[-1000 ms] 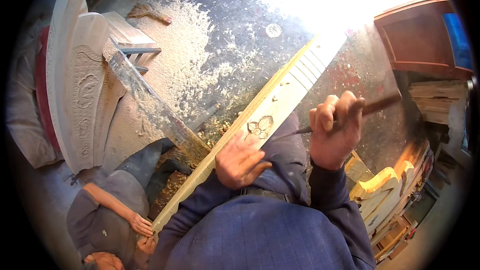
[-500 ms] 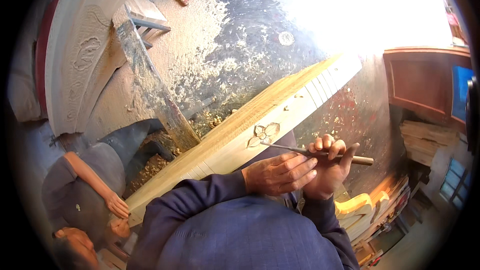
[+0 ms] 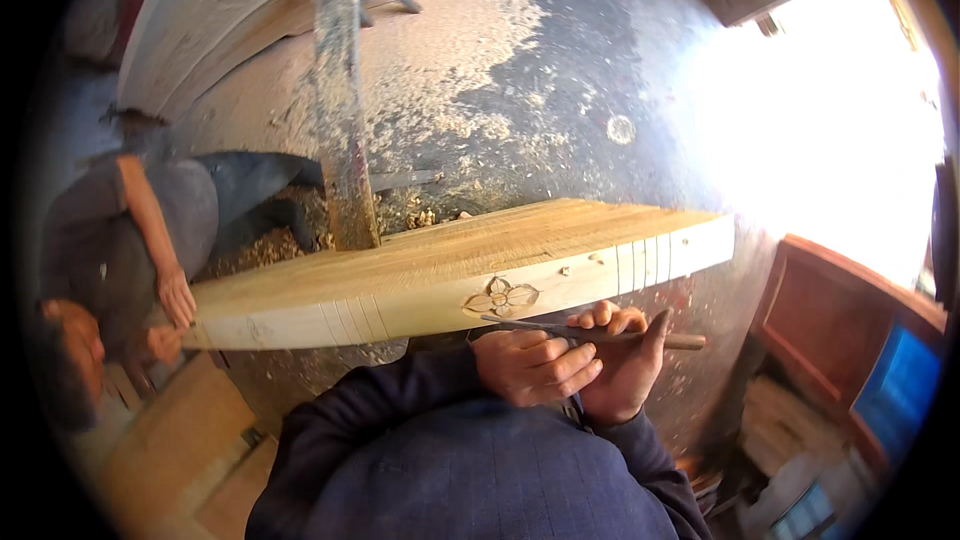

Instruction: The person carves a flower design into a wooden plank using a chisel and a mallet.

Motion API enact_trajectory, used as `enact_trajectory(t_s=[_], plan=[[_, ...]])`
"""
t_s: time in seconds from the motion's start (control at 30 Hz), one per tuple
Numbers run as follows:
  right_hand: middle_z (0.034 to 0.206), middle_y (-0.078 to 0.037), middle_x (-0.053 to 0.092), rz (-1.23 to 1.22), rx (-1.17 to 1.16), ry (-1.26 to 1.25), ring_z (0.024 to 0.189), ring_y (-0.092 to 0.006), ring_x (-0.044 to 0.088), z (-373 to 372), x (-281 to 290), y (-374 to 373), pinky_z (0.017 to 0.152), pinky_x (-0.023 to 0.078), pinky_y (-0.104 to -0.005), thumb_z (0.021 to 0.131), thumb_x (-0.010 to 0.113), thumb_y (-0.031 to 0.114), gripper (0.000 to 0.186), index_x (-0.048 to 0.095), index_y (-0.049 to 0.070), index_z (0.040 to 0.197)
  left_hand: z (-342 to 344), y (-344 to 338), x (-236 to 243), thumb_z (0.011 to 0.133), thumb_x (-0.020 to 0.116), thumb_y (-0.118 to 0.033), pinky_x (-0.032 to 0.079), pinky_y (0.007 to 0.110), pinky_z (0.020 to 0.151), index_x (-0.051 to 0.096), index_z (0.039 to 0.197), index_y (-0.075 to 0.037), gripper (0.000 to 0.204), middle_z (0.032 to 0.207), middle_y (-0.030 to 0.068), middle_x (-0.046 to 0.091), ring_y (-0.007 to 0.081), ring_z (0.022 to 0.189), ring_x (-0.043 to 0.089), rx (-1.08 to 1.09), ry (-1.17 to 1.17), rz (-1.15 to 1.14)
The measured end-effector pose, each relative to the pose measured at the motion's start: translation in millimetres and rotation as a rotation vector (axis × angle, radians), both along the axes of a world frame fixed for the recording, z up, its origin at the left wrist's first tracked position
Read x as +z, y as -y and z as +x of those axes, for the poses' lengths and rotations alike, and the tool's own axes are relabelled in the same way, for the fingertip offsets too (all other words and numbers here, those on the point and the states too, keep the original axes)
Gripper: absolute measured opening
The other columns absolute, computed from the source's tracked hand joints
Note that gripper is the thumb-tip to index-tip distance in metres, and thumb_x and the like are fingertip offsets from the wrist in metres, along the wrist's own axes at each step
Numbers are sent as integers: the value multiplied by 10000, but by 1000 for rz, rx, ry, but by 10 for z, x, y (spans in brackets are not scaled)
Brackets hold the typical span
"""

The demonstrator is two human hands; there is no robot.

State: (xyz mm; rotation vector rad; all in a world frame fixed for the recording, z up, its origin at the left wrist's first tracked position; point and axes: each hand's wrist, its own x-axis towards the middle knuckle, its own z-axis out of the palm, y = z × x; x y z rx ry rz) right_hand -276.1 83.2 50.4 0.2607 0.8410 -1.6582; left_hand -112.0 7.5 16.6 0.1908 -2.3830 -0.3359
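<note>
A slim carving chisel (image 3: pixel 683 342) with a metal shaft and a rounded handle lies nearly level across my hands, its tip pointing left. My right hand (image 3: pixel 622 365) is closed around its handle, thumb raised. Fingers of my left hand (image 3: pixel 535 365) grip the shaft nearer the tip. Just beyond is a long, thick pale timber (image 3: pixel 440 308) with a flower carved in its near side. The flower (image 3: pixel 500 295) has several pointed petals around a small round centre. The chisel's tip is by its lower edge; whether it touches the wood, I cannot tell.
At the left, a co-worker's hand (image 3: pixel 176 298) rests on the timber's far left end. A dusty plank (image 3: pixel 345 130) meets the timber's back edge. Sawdust (image 3: pixel 430 70) covers much of the floor beyond. A reddish-brown wooden panel (image 3: pixel 820 330) stands at the right.
My view has turned, so the timber now lies more level across it. The chisel's tip has come off the flower's petals to the timber's lower part. Both hands keep their grip.
</note>
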Motion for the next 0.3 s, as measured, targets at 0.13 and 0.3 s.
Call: enact_trajectory(t_s=[0.13,0.3], plan=[[1093,-156,640,11,152,17,1162,-361,618,-317,18,-99,1109,468,-509,1157,345,647,746,679,27,912,-240,-132,160,969,680,-147,505,243,751,755,1321,-102,363,1322,34,695,115,978,618,144,69,13],[1165,-146,669,119,201,12,1246,-345,582,-632,29,-265,1172,412,-483,1145,364,664,745,724,36,968,-526,-278,235,965,694,-123,512,260,813,749,1345,-105,384,1364,22,686,116,1038,594,222,95,-16]])
